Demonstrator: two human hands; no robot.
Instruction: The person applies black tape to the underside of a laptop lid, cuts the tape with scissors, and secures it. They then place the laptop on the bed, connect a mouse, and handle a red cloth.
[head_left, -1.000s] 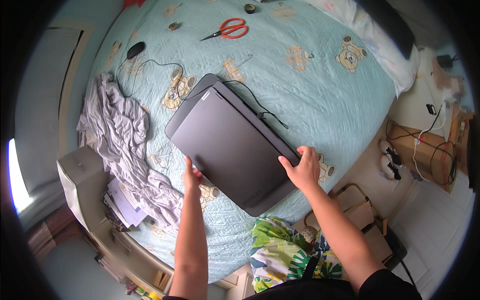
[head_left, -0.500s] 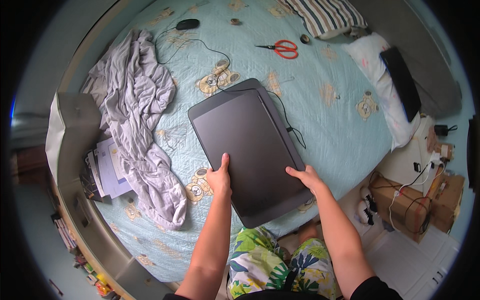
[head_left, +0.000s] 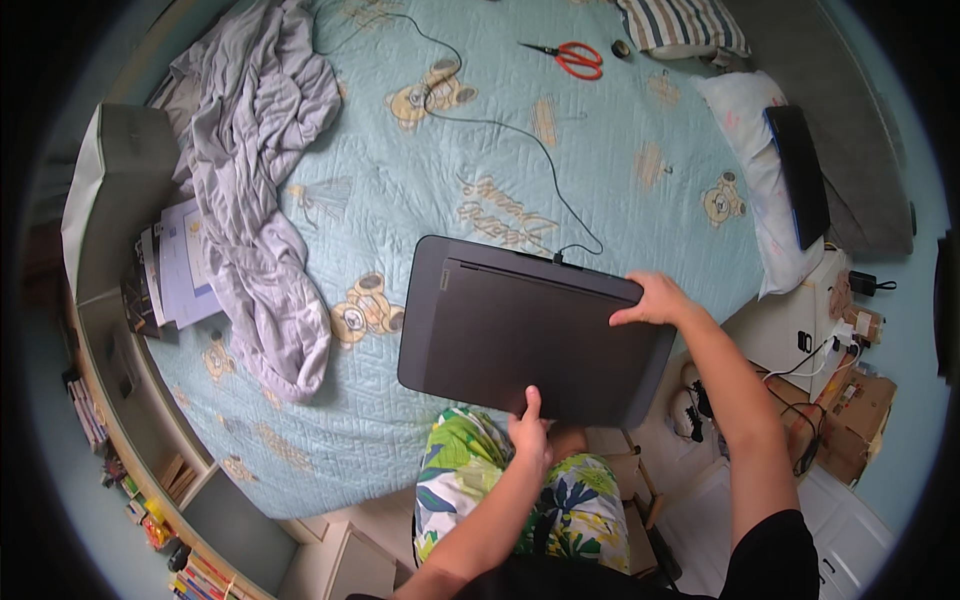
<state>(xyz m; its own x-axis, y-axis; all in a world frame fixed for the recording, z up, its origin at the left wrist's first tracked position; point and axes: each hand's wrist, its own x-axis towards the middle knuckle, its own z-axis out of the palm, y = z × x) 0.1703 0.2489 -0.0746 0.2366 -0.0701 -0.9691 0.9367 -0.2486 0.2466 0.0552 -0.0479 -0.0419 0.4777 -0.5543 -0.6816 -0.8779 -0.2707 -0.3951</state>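
Observation:
A closed dark grey laptop (head_left: 540, 335) is held between my two hands, its near edge over my lap and its far part over the bed. My left hand (head_left: 530, 435) grips the near edge, thumb on the lid and fingers hidden beneath. On the far right corner, my right hand (head_left: 655, 300) is clasped, with its thumb on top and other fingers mostly out of sight. A thin black cable (head_left: 530, 130) plugs into the laptop's far edge and trails across the quilt.
Red-handled scissors (head_left: 575, 60) and a small roll of tape (head_left: 621, 49) lie on the teddy-patterned quilt (head_left: 400, 210). A crumpled grey cloth (head_left: 255, 190) and papers (head_left: 185, 260) are at left. At right are pillows (head_left: 750, 150), a black flat device (head_left: 800, 180) and cardboard boxes (head_left: 850, 415).
The laptop has turned counterclockwise and come nearer, so its cable edge now faces away from me. My left hand has shifted rightward to the near edge. The mouse has left the view.

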